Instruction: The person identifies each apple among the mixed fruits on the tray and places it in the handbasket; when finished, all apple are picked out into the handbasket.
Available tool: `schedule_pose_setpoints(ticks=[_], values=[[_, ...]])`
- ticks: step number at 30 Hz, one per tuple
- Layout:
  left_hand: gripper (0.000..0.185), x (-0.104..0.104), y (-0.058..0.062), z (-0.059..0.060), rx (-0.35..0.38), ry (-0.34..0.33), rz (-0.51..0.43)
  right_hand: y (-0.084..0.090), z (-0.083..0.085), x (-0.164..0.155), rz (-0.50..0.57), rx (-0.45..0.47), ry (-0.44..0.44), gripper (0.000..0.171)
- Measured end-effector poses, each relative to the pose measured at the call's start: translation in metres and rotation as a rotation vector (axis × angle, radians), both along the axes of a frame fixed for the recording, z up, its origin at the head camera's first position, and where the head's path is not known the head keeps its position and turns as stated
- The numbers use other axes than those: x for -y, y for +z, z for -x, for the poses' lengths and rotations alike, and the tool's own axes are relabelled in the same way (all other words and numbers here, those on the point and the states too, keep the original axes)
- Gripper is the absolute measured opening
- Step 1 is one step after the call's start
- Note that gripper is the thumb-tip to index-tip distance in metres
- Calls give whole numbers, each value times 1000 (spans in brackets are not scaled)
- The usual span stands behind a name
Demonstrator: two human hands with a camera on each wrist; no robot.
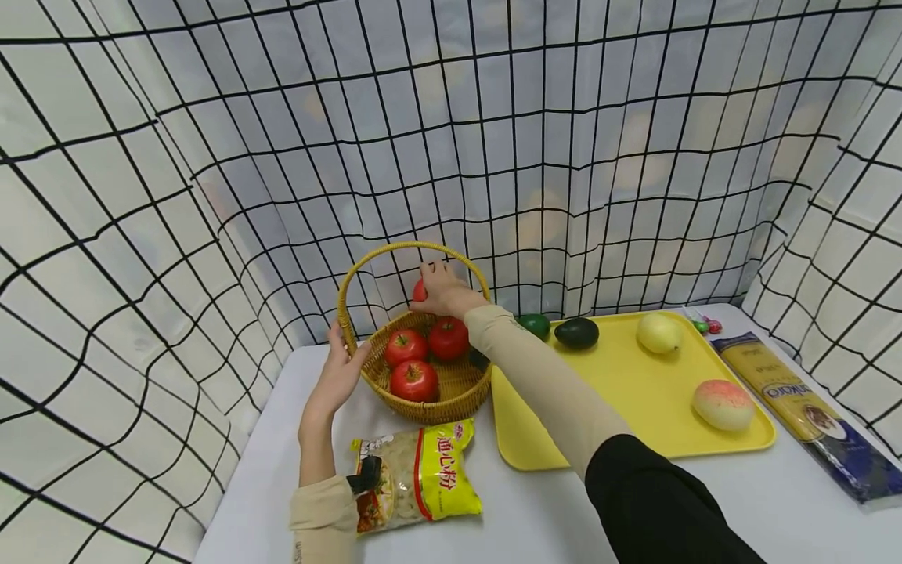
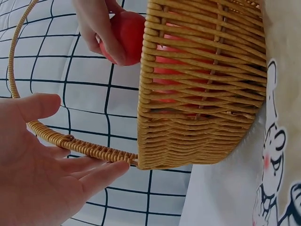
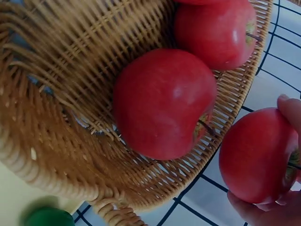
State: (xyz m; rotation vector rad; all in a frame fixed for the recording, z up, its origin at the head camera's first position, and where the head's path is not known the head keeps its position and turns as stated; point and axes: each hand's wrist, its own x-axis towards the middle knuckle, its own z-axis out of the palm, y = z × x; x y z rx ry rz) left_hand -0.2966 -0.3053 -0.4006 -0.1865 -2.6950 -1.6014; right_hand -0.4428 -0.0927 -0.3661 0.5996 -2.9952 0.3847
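Note:
A wicker basket (image 1: pixel 451 409) with a tall arched handle (image 1: pixel 398 246) stands at the back left of the white table. Inside it lie three red apples (image 1: pixel 413 381). Over the far rim, my right hand (image 1: pixel 447 291) grips another red apple (image 3: pixel 256 155) between thumb and fingers, outside the basket wall in the right wrist view. My left hand (image 1: pixel 340 376) is at the left foot of the handle. Its straight fingers (image 2: pixel 101 176) lie along the handle, and the thumb stands apart on the other side.
A macaroni bag (image 1: pixel 423 474) lies in front of the basket. To the right, a yellow tray (image 1: pixel 620 407) bears a dark avocado (image 1: pixel 576 333), a green item (image 1: pixel 535 325), a yellow fruit (image 1: pixel 659 333) and a peach (image 1: pixel 723 405). Beyond lies a pasta packet (image 1: pixel 796 399). Black netting (image 1: pixel 543 164) surrounds the table.

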Motion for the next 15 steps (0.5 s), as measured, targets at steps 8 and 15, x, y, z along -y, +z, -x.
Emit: schedule_pose_setpoints(ticks=[8,15], values=[[82,-2,-2,0,4,1,-5,-9,-2,-2,-67,40,34,75],[81,-1,-4,1,-18,14,-9,-3,-8,-1,-49,91,31,73]])
